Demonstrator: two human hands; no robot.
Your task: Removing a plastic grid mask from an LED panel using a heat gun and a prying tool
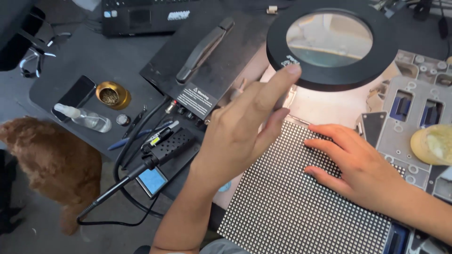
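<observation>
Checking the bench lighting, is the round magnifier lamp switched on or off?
On. The magnifier lamp casts a bright glow on the surface beneath its ring, beside the left hand.

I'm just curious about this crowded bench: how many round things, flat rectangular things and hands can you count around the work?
Round things: 3: magnifier lamp, brass tip-cleaner pot, small round tin
Flat rectangular things: 2: dotted LED panel, black phone
Hands: 2: left hand touching the lamp's rim, right hand resting flat on the panel
Total: 7
</observation>
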